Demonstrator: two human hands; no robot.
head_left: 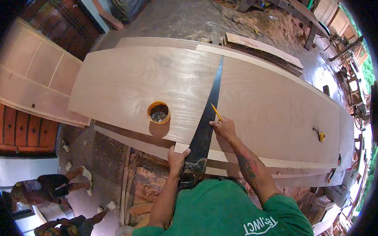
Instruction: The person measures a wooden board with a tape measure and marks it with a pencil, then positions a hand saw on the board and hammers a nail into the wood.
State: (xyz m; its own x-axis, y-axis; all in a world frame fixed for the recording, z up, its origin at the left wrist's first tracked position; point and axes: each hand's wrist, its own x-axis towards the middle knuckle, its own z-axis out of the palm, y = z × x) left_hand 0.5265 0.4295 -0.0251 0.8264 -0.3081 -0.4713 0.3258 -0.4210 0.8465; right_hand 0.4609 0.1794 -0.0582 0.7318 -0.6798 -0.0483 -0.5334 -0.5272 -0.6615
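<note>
A handsaw [208, 117] lies flat across a large plywood panel [276, 110], its dark blade tapering toward the far edge and its handle end at the near edge. My left hand [176, 161] is closed at the near edge, thumb against the heel of the blade, by the end of a pale wood strip [181, 147]. Between the fingers of my right hand [225, 128] is a yellow pencil [216, 112], its upper end pointing away over the blade. My right fingertips touch the blade's right edge. Left of the saw stands a yellow tub [168, 114] of small metal pieces, probably nails.
A yellow tape measure [321, 136] lies on the panel's right part. Stacked boards [263, 53] sit beyond the far edge. Two people [54, 187] are at the lower left. Wooden doors [25, 128] stand at left, and a workbench [293, 8] with sawdust is at the back right.
</note>
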